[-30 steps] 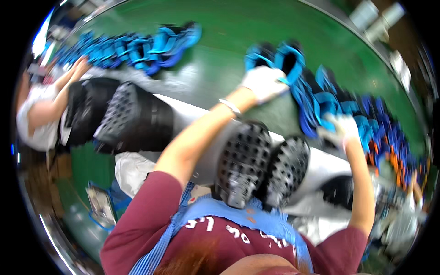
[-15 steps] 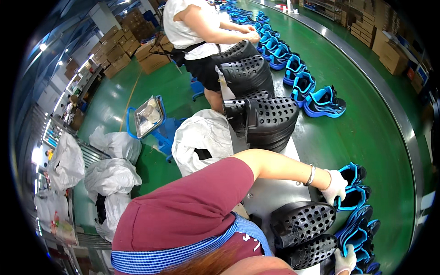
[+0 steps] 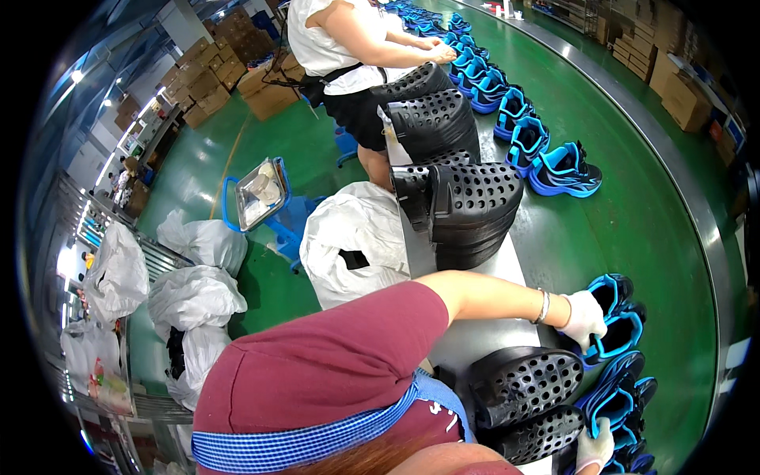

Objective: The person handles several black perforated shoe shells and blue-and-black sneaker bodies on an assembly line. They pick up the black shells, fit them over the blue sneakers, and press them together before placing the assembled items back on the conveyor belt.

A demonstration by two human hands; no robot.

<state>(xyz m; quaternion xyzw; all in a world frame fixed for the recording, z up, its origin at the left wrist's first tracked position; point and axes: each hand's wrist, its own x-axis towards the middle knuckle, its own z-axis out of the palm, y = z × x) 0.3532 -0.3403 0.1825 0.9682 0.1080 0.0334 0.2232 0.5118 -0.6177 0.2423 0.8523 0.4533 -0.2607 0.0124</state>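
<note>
the left hand, in a white glove, has its fingers curled closed on the collar of a blue and black sneaker lying on the green belt, at the head of a tight run of like sneakers curving down toward the lower right. the right hand, also white-gloved, sits at the very bottom edge with its fingers closed on another blue sneaker; part of that grip is cut off by the rim. just beside both hands, on the pale table, stand black perforated moulded trays, glossy and rounded. a taller stack of trays stands further up. between the two sneaker groups the belt is bare, smooth green. another person works beyond. white bags crowd the floor at left.
</note>
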